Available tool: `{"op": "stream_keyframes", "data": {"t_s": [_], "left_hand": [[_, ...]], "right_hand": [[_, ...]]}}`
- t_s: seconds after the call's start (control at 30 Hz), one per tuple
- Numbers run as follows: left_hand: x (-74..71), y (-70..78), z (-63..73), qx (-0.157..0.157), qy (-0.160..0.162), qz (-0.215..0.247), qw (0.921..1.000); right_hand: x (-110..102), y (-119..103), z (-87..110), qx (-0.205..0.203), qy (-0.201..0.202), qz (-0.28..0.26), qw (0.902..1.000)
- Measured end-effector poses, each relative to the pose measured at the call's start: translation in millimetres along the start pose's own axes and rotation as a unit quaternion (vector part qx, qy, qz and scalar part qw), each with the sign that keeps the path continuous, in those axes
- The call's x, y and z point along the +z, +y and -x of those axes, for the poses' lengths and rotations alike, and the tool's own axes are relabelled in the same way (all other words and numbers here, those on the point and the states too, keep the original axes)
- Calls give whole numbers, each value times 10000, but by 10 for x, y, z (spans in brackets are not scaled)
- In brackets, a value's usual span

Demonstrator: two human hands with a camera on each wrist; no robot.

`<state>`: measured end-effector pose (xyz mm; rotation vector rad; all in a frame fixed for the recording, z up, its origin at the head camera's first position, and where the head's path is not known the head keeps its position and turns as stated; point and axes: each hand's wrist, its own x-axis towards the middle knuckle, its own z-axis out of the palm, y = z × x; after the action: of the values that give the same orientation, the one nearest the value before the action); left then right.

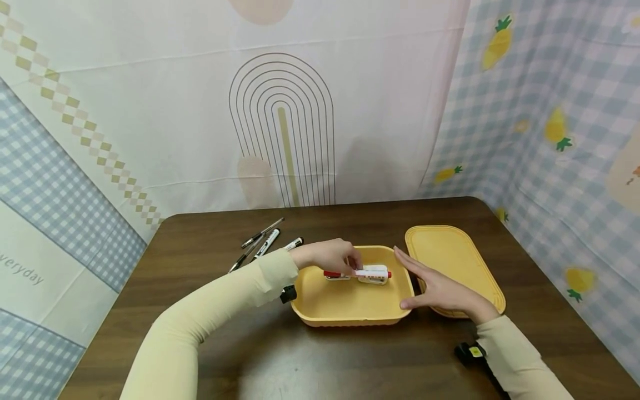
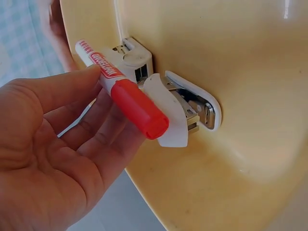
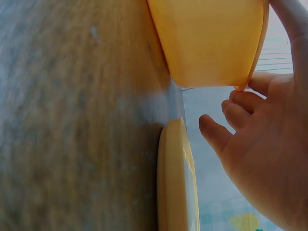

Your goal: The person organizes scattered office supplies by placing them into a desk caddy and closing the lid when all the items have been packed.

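My left hand pinches a white whiteboard marker with a red cap between thumb and fingers. It holds the marker over the inside of a yellow plastic box. Below the marker in the box are two small white staplers with metal parts, one nearer the red cap and another beyond it. My right hand spreads across the box's right end. Its thumb and fingertips touch the rim, the fingers mostly straight.
A yellow lid lies right of the box, partly behind my right hand. Left of the box lie several pens and markers, among them a white marker and a thin pen. A curtain hangs behind the brown table.
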<state>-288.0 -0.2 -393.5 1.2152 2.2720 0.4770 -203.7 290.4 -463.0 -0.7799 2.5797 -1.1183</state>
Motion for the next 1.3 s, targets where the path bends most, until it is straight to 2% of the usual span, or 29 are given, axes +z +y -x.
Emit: {"op": "stream_keyframes", "data": {"t_s": [0.37,0.87,1.3], "left_hand": [[43,28,-23,-28,-220,-213,9995],[116,125,-138,-136,-311,-855,9958],[113,164,-160,-103,-354,-1048,9938]], "right_hand": [[2,-18,5,-42,2,7,10000],[3,2,2,-60,10,72,10000],[-1,-7,1,-28,18,50,10000]]}}
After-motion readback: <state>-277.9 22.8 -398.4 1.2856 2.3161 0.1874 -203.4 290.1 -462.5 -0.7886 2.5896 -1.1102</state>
